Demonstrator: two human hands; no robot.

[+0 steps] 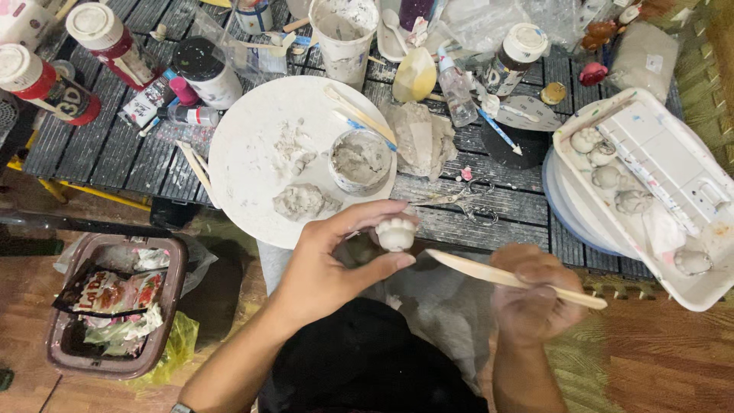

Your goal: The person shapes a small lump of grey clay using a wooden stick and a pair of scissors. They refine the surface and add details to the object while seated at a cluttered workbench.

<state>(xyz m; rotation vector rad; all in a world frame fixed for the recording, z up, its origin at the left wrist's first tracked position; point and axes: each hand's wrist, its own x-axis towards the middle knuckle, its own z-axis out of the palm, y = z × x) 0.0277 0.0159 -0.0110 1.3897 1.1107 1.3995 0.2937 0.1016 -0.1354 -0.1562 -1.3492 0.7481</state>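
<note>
Left-hand fingers [359, 229] pinch a clay piece [396, 234], right-hand fingers [535, 287] clench a wooden stick [489, 273]; cup [359, 162] holds grey paste.

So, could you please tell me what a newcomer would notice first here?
The left hand pinches a small white clay piece at centre, while the right hand holds a wooden stick beside it. Behind them a round white plate carries grey clay lumps and a cup.

A cup [360, 161] is sitting on the round plate [245, 153] at the counter's [115, 160] near edge. Scissors [459, 200] are lying just right of the plate, a tray [673, 153] far right, a basket [115, 313] standing near left on the floor.
</note>
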